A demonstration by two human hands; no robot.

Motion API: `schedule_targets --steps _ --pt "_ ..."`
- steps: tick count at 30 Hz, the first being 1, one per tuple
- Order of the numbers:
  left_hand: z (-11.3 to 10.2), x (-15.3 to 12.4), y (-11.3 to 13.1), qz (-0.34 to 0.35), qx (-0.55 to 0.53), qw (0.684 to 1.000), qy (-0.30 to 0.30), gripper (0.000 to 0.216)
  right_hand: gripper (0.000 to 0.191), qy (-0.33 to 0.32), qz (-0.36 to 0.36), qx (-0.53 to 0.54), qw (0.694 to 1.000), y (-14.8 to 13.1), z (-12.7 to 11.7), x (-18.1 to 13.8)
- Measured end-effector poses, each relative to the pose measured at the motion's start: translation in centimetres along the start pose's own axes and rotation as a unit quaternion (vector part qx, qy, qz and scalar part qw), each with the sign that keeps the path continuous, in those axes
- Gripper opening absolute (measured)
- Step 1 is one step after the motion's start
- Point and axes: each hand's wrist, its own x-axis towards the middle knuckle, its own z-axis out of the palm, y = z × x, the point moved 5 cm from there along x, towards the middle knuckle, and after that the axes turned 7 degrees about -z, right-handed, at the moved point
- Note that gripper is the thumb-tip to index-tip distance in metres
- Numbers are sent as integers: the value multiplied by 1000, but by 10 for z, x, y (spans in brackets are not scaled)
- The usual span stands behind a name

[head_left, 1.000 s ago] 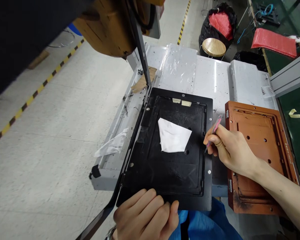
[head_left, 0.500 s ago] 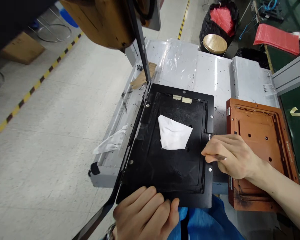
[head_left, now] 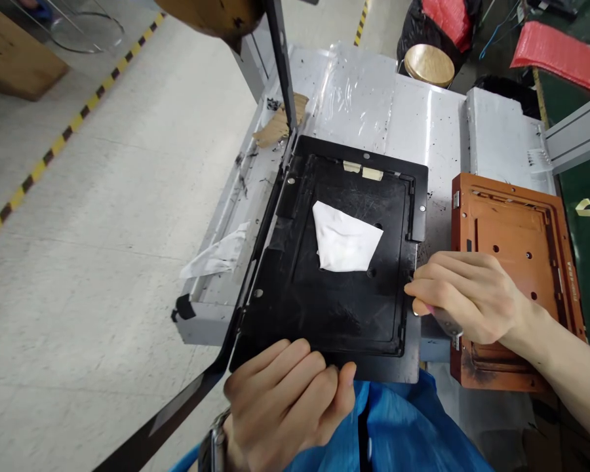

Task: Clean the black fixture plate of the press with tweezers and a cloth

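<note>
Right hand [head_left: 465,296] pinches a thin tool [head_left: 445,321] at right edge of black frame [head_left: 347,305]; left hand [head_left: 289,401] curls at its near edge, its hold I cannot tell

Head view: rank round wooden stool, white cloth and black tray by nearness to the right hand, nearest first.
1. Black tray: its right edge is at the right hand.
2. White cloth: lying on the tray, to the hand's left.
3. Round wooden stool: ahead, beyond the bench's far edge.
</note>
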Motion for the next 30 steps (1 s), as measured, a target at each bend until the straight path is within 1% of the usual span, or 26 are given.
schedule_targets --steps 3,6,14,19,22,26,30 --pt "-1 2 1 15 8 1000 -6 28 18 17 17 28 999 1 -1 -4" --pt "-2 2 1 19 11 1000 -1 28 16 16 20 36 999 2 0 -6" --pt "1 0 0 18 15 1000 -4 29 19 6 9 18 1000 0 0 -2" --pt "2 -3 -2 15 19 1000 -4 29 18 -2 -11 -8 1000 -3 0 2" --pt "0 -2 -1 18 20 1000 6 28 17 -13 -27 -28 999 -4 1 1" --pt "-1 0 1 18 12 1000 -5 28 15 -14 -36 -21 999 -5 1 0" --pt "-2 -1 1 17 12 1000 4 29 15 -17 -33 -26 999 -5 1 0"
